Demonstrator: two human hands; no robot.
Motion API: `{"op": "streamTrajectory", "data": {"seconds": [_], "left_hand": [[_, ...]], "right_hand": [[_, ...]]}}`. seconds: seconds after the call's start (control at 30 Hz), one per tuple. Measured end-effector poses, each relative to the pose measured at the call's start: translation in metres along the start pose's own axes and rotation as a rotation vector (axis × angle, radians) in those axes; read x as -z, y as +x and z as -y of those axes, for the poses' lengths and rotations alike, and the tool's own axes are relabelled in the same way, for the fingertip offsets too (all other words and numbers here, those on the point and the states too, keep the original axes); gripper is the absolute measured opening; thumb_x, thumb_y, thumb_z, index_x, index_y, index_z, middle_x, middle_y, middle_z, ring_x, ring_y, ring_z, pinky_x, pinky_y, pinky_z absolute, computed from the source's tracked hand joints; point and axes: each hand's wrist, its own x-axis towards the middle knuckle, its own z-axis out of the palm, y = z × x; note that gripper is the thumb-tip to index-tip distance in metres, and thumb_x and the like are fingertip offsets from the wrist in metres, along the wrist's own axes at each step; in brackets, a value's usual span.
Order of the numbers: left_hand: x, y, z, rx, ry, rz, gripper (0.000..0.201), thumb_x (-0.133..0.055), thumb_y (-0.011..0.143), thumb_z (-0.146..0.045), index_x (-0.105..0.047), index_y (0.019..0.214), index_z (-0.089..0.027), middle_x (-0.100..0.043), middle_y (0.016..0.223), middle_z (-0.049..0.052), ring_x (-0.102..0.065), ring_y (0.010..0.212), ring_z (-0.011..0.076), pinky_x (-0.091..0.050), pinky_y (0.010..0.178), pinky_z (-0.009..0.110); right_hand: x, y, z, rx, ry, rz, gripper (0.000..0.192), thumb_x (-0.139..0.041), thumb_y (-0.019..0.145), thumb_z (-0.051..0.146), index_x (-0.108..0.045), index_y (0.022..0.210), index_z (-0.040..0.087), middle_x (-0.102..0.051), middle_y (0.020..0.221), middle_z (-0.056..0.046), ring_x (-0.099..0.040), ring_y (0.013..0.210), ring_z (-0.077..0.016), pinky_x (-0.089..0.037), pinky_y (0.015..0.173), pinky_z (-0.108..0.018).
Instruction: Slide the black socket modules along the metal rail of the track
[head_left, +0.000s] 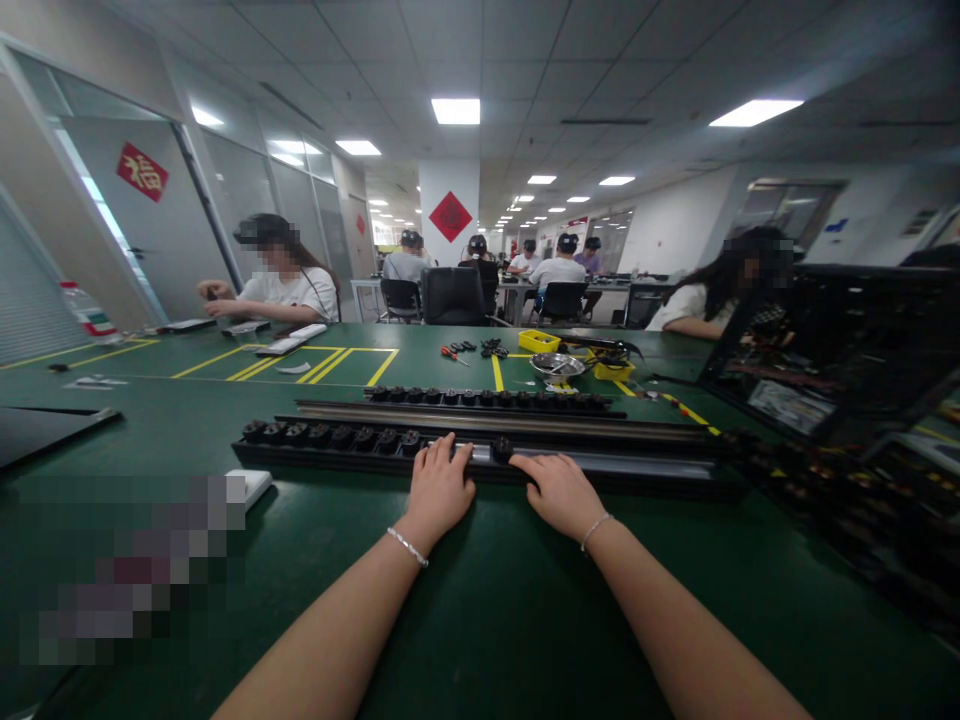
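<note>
**benchwatcher:** ok so what's on the bench, biggest stuff first?

**railguy:** Big green table (pixel 480 620) takes up pretty much the whole view, with yellow tape lines further back. Across the middle lies a long black rail (pixel 622 468), running left to right, with a row of black round parts (pixel 330 436) seated along its left stretch. A second rail (pixel 487 400) with the same kind of parts sits just behind it, parallel. On the right there's a dark open case (pixel 840 350) full of wiring.

**benchwatcher:** and the hands?

**railguy:** Both forearms come in from the bottom edge, angled toward each other. Left hand (pixel 439 487) lies palm down, fingers together and stretched forward, tips resting on the near rail. Right hand (pixel 559 492) is palm down too, fingers loosely extended, reaching left along the rail's edge. Between the two hands one single black part (pixel 501 449) sits on the rail; the right fingertips are just beside it, can't tell if they actually touch. Nothing pinched in either hand. Thin bracelet on each wrist.

**benchwatcher:** small stuff?

**railguy:** Metal bowl (pixel 556 366) and yellow bins (pixel 538 341) at the back, white block (pixel 251 485) left of the hands. Other people sit at the far tables.
</note>
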Motion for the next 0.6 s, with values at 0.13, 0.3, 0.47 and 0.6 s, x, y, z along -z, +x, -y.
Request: {"op": "streamTrajectory", "data": {"seconds": [0.13, 0.3, 0.47, 0.6], "left_hand": [[0.0, 0.0, 0.0, -0.001, -0.001, 0.005, 0.051, -0.055, 0.08, -0.029, -0.049, 0.13, -0.025, -0.042, 0.142, 0.01, -0.039, 0.129, 0.0269, -0.026, 0.106, 0.042], [0.0, 0.001, 0.0, -0.002, -0.003, 0.003, 0.05, -0.055, 0.08, -0.029, -0.05, 0.13, -0.025, -0.043, 0.142, 0.01, -0.039, 0.129, 0.027, -0.026, 0.106, 0.042], [-0.001, 0.0, 0.0, -0.009, -0.001, -0.012, 0.051, -0.055, 0.078, -0.028, -0.051, 0.129, -0.025, -0.044, 0.141, 0.011, -0.04, 0.128, 0.0272, -0.027, 0.106, 0.042], [-0.001, 0.0, 0.0, -0.008, 0.0, -0.022, 0.051, -0.056, 0.078, -0.027, -0.051, 0.129, -0.025, -0.044, 0.141, 0.011, -0.04, 0.128, 0.0277, -0.027, 0.105, 0.043]], "right_hand": [[0.001, 0.0, -0.004, 0.01, -0.009, 0.003, 0.047, -0.043, 0.082, 0.019, -0.053, 0.127, 0.027, -0.064, 0.11, -0.006, -0.054, 0.104, -0.0195, -0.028, 0.099, -0.035], [0.001, -0.001, -0.007, 0.013, -0.014, 0.002, 0.047, -0.043, 0.082, 0.02, -0.052, 0.128, 0.027, -0.064, 0.109, -0.005, -0.054, 0.103, -0.0202, -0.029, 0.098, -0.036], [0.002, -0.002, -0.012, 0.016, -0.029, 0.015, 0.047, -0.043, 0.082, 0.02, -0.053, 0.127, 0.026, -0.064, 0.11, -0.006, -0.054, 0.102, -0.0199, -0.031, 0.096, -0.036], [0.003, -0.003, -0.016, 0.018, -0.029, 0.011, 0.046, -0.043, 0.082, 0.02, -0.053, 0.127, 0.026, -0.064, 0.11, -0.006, -0.055, 0.102, -0.0199, -0.032, 0.095, -0.035]]}}
